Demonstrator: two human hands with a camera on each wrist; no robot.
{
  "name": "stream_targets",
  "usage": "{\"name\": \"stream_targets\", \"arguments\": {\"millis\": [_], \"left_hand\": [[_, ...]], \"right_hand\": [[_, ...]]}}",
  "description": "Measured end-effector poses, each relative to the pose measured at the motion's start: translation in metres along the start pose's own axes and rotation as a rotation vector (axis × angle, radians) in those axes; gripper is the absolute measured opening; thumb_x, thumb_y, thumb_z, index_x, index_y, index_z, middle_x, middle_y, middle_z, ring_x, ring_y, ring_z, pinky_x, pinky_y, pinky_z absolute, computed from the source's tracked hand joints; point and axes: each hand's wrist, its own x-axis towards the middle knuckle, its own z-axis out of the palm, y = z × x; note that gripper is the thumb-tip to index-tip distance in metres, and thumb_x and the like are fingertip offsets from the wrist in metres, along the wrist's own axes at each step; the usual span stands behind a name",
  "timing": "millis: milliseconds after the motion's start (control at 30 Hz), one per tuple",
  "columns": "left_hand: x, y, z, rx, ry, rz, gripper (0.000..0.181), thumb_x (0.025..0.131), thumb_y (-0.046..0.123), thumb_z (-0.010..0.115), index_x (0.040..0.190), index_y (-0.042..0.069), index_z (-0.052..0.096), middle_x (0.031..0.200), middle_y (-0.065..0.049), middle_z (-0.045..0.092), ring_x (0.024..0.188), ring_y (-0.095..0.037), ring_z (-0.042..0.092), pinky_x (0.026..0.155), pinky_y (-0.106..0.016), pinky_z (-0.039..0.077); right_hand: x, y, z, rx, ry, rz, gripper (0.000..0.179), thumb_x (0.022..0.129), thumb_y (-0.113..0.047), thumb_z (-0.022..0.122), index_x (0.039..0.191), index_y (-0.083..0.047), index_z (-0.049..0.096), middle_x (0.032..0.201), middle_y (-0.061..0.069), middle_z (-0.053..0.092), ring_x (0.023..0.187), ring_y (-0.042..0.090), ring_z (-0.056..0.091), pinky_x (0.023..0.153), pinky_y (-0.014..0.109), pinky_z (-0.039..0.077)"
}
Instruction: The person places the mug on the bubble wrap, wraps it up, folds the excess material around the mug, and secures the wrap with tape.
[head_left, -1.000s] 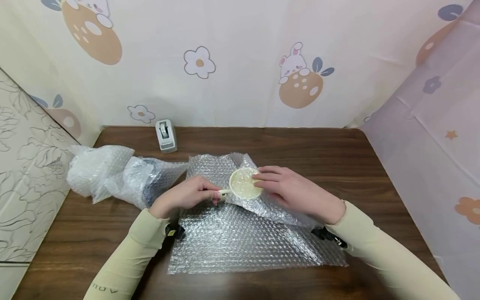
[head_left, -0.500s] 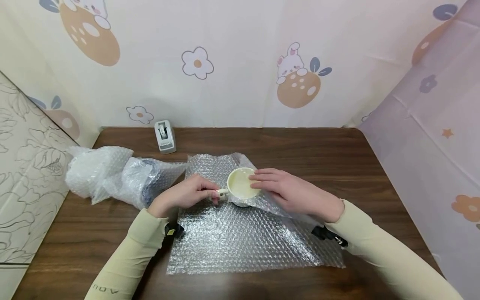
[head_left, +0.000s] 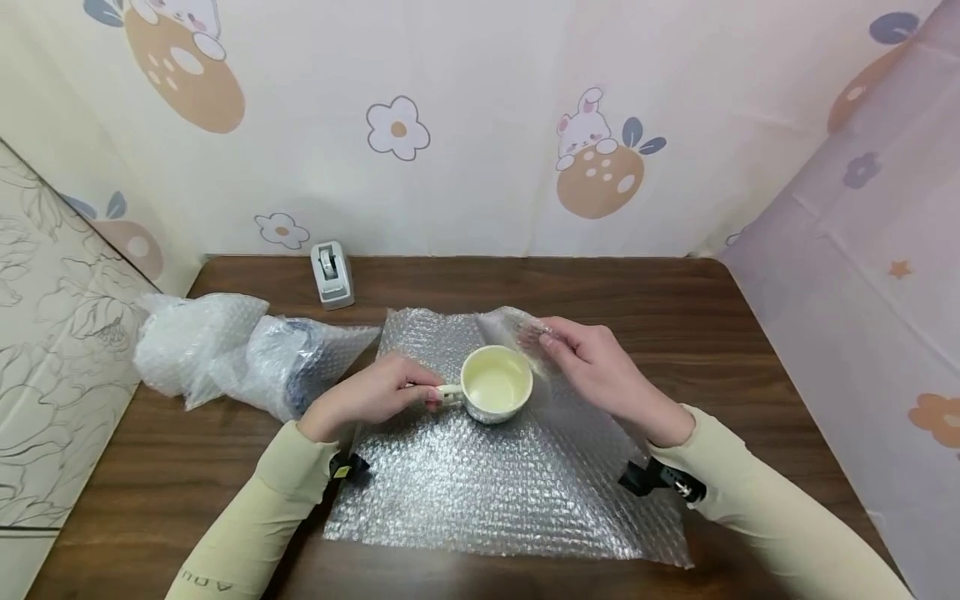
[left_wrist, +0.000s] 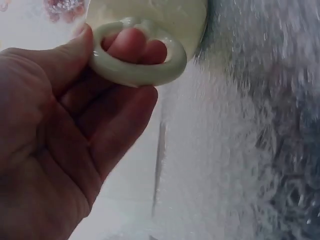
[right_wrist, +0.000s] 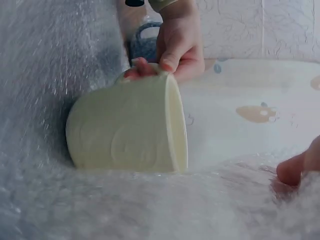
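A pale yellow mug [head_left: 496, 385] stands upright on a sheet of bubble wrap [head_left: 480, 492]. My left hand [head_left: 378, 390] grips the mug's handle [left_wrist: 142, 74], with fingertips through the loop in the left wrist view. To the right of the mug, my right hand [head_left: 603, 367] pinches a lifted flap of the bubble wrap between thumb and fingers, apart from the mug. In the right wrist view the mug's side [right_wrist: 122, 125] shows, with the flap rising along it.
On the left lie two bubble-wrapped bundles [head_left: 198, 337], one with something blue inside. A grey tape dispenser [head_left: 332, 275] stands at the back of the dark wooden table [head_left: 637, 292]. A patterned curtain [head_left: 480, 183] hangs behind it.
The right hand has drawn the bubble wrap flap off the mug's top, back and to the right, so the mug's opening is uncovered. The left hand keeps hold of the handle.
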Motion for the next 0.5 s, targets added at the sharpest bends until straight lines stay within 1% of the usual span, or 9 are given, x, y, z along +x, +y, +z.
{"name": "stream_targets", "arguments": {"millis": [67, 100, 167, 200, 300, 367, 400, 500], "left_hand": [[-0.003, -0.004, 0.002, -0.020, 0.024, 0.001, 0.017, 0.100, 0.017, 0.062, 0.104, 0.013, 0.078, 0.089, 0.007, 0.073, 0.073, -0.010, 0.063, 0.069, -0.027, 0.051], [-0.004, -0.005, 0.003, -0.029, 0.037, -0.001, 0.017, 0.100, 0.017, 0.062, 0.105, 0.013, 0.078, 0.090, 0.008, 0.073, 0.077, -0.011, 0.065, 0.072, -0.028, 0.052], [-0.006, -0.007, 0.004, -0.054, 0.066, -0.014, 0.018, 0.100, 0.016, 0.061, 0.107, 0.013, 0.077, 0.092, 0.008, 0.074, 0.082, -0.014, 0.068, 0.074, -0.028, 0.053], [-0.006, -0.008, 0.005, -0.069, 0.077, -0.015, 0.019, 0.100, 0.016, 0.061, 0.108, 0.013, 0.077, 0.092, 0.007, 0.074, 0.083, -0.015, 0.069, 0.075, -0.029, 0.054], [-0.004, -0.007, 0.008, -0.103, 0.103, -0.010, 0.019, 0.100, 0.017, 0.061, 0.108, 0.013, 0.077, 0.091, 0.003, 0.075, 0.080, -0.018, 0.069, 0.073, -0.030, 0.054], [-0.002, -0.007, 0.010, -0.121, 0.113, -0.003, 0.018, 0.099, 0.017, 0.062, 0.107, 0.013, 0.077, 0.090, 0.002, 0.075, 0.078, -0.020, 0.069, 0.071, -0.030, 0.054], [-0.001, -0.007, 0.012, -0.133, 0.112, 0.007, 0.018, 0.099, 0.016, 0.062, 0.107, 0.011, 0.077, 0.090, 0.000, 0.075, 0.078, -0.022, 0.069, 0.071, -0.031, 0.055], [0.001, -0.007, 0.016, -0.111, 0.099, 0.038, 0.017, 0.098, 0.016, 0.063, 0.106, 0.010, 0.077, 0.090, 0.002, 0.074, 0.077, -0.018, 0.067, 0.071, -0.030, 0.053]], "right_hand": [[0.001, 0.004, 0.001, 0.019, 0.017, 0.015, 0.024, 0.104, -0.011, 0.053, 0.123, -0.011, 0.068, 0.075, -0.003, 0.062, 0.063, 0.011, 0.053, 0.057, 0.028, 0.044], [0.001, 0.005, 0.001, 0.024, 0.025, 0.020, 0.024, 0.104, -0.011, 0.053, 0.122, -0.011, 0.068, 0.078, -0.002, 0.064, 0.064, 0.011, 0.055, 0.057, 0.029, 0.045], [0.002, 0.009, 0.001, 0.030, 0.040, 0.016, 0.024, 0.104, -0.011, 0.052, 0.121, -0.010, 0.069, 0.090, 0.000, 0.071, 0.073, 0.012, 0.062, 0.063, 0.029, 0.050], [0.003, 0.011, 0.001, 0.028, 0.047, 0.013, 0.023, 0.104, -0.011, 0.052, 0.120, -0.010, 0.069, 0.092, 0.001, 0.072, 0.075, 0.013, 0.063, 0.064, 0.030, 0.051], [0.003, 0.015, 0.002, 0.015, 0.067, 0.020, 0.022, 0.105, -0.012, 0.052, 0.119, -0.011, 0.069, 0.096, 0.002, 0.073, 0.078, 0.014, 0.064, 0.066, 0.033, 0.052], [0.003, 0.018, 0.004, 0.026, 0.077, 0.043, 0.022, 0.105, -0.013, 0.051, 0.117, -0.010, 0.069, 0.100, 0.003, 0.073, 0.080, 0.015, 0.066, 0.068, 0.033, 0.053], [0.003, 0.019, 0.004, 0.048, 0.083, 0.064, 0.022, 0.105, -0.013, 0.051, 0.118, -0.010, 0.069, 0.102, 0.004, 0.073, 0.083, 0.016, 0.067, 0.069, 0.033, 0.055], [0.003, 0.022, 0.006, 0.140, 0.121, 0.134, 0.023, 0.105, -0.010, 0.049, 0.118, -0.005, 0.067, 0.108, 0.009, 0.072, 0.092, 0.021, 0.071, 0.072, 0.031, 0.058]]}}
